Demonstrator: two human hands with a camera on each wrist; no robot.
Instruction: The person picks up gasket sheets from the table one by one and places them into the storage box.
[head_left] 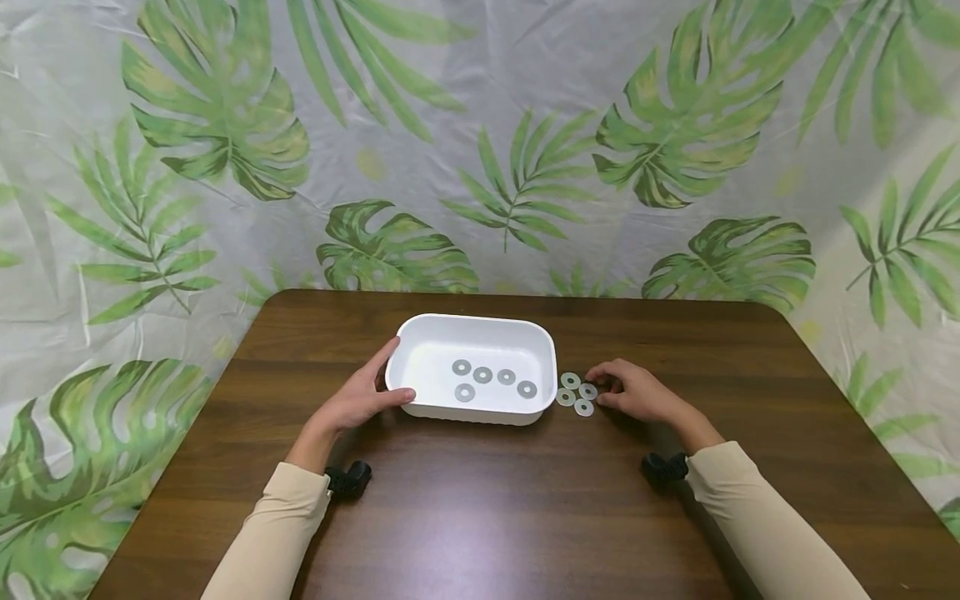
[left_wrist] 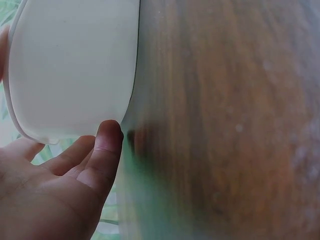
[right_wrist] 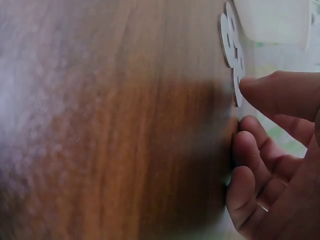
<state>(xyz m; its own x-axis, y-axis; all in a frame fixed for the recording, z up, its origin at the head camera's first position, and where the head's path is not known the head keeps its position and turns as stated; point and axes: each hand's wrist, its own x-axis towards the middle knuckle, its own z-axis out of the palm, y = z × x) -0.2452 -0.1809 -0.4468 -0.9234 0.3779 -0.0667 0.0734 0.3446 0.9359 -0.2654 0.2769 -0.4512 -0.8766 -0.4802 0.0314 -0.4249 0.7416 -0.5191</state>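
Note:
A white rectangular plastic tub (head_left: 472, 412) stands on the table with several flat metal washers (head_left: 483, 375) lying spread over its floor. My left hand (head_left: 362, 398) holds the tub's left end, thumb along the near rim and fingers against the outer wall; the left wrist view shows the fingertips at that wall. Just right of the tub lies a small cluster of grey washers (head_left: 566, 397). At its right side is my right hand (head_left: 633, 392), thumb and index fingertips right at the edge of the nearest washer (head_left: 588, 392). Its other fingers are curled low by the tabletop.
The dark wooden table (head_left: 480, 517) has rounded far corners. Behind it hangs a pale cloth (head_left: 525, 267) printed with green leaves. Black bands (head_left: 348, 481) sit on both wrists, beside beige sleeves (head_left: 765, 517).

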